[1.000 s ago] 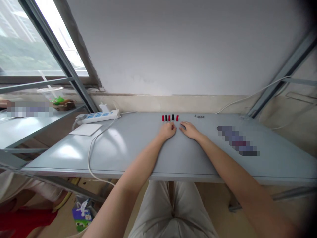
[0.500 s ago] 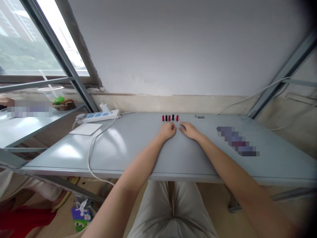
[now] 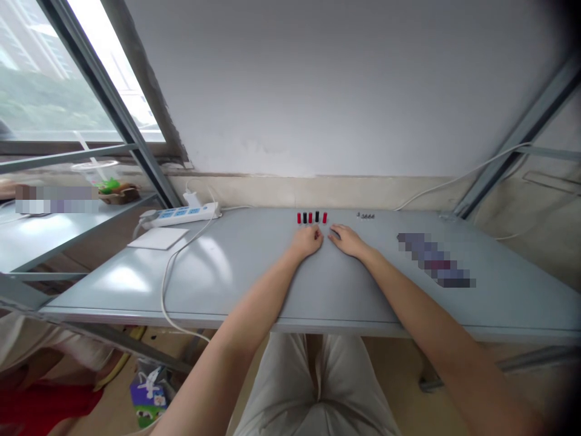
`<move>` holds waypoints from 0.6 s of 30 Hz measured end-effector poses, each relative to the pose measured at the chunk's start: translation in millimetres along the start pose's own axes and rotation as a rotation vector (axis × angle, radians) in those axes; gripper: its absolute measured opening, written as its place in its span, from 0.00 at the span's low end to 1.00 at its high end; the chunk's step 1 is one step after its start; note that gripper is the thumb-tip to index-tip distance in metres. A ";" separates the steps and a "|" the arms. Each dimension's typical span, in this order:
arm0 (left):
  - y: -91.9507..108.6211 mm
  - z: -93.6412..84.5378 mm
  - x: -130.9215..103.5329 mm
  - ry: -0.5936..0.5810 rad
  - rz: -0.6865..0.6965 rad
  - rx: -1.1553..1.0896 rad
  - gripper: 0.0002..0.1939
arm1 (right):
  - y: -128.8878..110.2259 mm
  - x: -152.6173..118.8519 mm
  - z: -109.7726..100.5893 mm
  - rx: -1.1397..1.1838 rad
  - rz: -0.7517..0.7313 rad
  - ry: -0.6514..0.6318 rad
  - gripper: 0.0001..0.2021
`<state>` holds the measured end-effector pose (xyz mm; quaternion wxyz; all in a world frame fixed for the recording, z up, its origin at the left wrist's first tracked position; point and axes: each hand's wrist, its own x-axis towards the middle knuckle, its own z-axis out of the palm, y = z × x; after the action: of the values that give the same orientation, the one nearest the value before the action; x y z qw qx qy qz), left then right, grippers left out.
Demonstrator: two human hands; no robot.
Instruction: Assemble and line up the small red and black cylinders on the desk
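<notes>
In the head view, my left hand (image 3: 309, 240) rests on the grey table with its fingers curled in; whatever may be inside them is hidden. Just right of it lies my right hand (image 3: 346, 239), its fingers apart and pointing left, holding nothing visible. A small gap separates the two hands. Beyond my fingertips several small red and black cylinders stand upright in a row, among them a red cylinder (image 3: 325, 217) at the right end and a black cylinder (image 3: 316, 216) beside it. Further right is a line of tiny metallic pieces (image 3: 367, 216), too small to name.
A white power strip (image 3: 188, 213) with a cable and a flat white pad (image 3: 158, 238) are at the left. A pixelated item (image 3: 433, 260) lies at the right. The table (image 3: 254, 254) ends at the wall. Another person's hand (image 3: 6, 189) shows at the far left.
Both hands and the cylinders keep their places. Only the view has tilted very slightly.
</notes>
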<state>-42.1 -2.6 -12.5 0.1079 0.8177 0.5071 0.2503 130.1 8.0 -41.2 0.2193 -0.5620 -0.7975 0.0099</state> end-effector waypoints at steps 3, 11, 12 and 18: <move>-0.2 -0.5 0.3 0.005 0.022 0.004 0.08 | 0.8 0.3 1.0 0.013 -0.008 0.014 0.19; 4.7 -10.2 -3.1 -0.010 -0.098 0.125 0.11 | 1.7 0.6 1.0 0.092 -0.049 0.010 0.18; 4.8 -10.7 -3.3 -0.012 -0.112 0.130 0.11 | 1.3 0.9 1.8 0.094 -0.051 0.007 0.18; 5.2 -9.6 -4.0 -0.024 -0.136 0.156 0.12 | -3.1 4.2 5.8 0.094 0.011 -0.023 0.19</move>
<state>-44.5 -9.3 -3.3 0.0665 0.7902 0.5780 0.1924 124.1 12.0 -44.2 0.2360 -0.5554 -0.7954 0.0552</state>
